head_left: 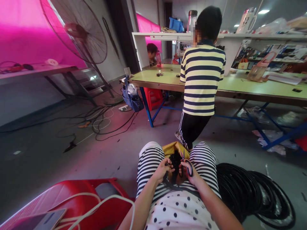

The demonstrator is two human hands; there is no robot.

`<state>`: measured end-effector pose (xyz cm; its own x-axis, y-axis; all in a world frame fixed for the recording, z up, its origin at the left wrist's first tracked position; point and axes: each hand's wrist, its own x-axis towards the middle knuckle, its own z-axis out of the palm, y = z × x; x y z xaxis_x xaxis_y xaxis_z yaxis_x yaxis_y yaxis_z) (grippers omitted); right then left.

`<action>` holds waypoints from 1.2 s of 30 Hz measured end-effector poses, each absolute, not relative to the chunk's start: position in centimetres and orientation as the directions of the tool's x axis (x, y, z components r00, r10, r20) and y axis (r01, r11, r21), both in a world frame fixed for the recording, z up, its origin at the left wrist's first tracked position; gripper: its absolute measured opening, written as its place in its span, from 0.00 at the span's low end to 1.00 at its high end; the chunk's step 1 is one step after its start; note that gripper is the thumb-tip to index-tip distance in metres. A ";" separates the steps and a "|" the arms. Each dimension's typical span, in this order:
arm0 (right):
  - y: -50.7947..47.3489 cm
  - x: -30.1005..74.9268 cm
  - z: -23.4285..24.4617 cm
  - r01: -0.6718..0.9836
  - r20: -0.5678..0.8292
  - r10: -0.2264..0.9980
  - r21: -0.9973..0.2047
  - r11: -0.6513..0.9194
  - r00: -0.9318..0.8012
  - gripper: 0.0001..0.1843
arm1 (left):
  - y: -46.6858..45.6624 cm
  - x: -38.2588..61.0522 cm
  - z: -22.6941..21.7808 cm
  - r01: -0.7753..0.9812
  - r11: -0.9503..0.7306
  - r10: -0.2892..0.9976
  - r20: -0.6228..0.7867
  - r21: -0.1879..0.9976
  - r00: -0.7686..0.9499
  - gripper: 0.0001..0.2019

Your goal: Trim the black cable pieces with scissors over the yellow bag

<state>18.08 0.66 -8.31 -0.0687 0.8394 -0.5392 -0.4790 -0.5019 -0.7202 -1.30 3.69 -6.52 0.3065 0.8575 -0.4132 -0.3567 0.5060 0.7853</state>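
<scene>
I see the right hand (186, 171) wrapped around the handles of black-and-orange scissors (184, 159), blades pointing up and forward. The left hand (165, 168) sits near it but apart, fingers curled by a dark strip (171, 186); I cannot tell whether it grips. Just beyond both, I find black pieces (176, 158) in a yellow bag (169, 148) between the knees (151, 153). Black coils (236, 185) lie on the floor (124, 153) at right; 1 person (203, 80) stands ahead at a green-topped table (251, 88).

Grey floor (129, 137) spreads around me, a red chair (83, 209) at my left. Ahead runs a long yellow-green, blue-legged counter (165, 75) beneath a white shelf (155, 34); pink panels (24, 28) glow at upper left, ceiling lights (263, 11) at upper right.
</scene>
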 end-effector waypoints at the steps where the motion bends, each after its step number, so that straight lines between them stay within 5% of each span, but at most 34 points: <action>1: 0.7 18.1 -8.4 -0.477 -0.538 0.840 -0.722 -0.501 -0.070 0.24 | 3.7 -1.3 -6.6 -0.357 0.506 0.858 -0.416 0.786 0.300 0.22; 17: 0.8 18.1 -8.7 -0.521 -0.549 0.834 -0.696 -0.494 -0.056 0.28 | 4.0 -1.1 -6.6 -0.247 0.542 0.839 -0.499 0.803 0.218 0.34; 24: 0.7 18.0 -8.5 -0.531 -0.540 0.841 -0.704 -0.473 -0.032 0.33 | 4.3 -2.5 -5.2 -0.459 0.559 0.825 -0.405 0.691 0.394 0.33; 36: 0.6 17.9 -7.8 -0.524 -0.551 0.834 -0.697 -0.489 -0.045 0.29 | 4.3 -2.0 -6.1 -0.297 0.593 0.798 -0.496 0.749 0.343 0.39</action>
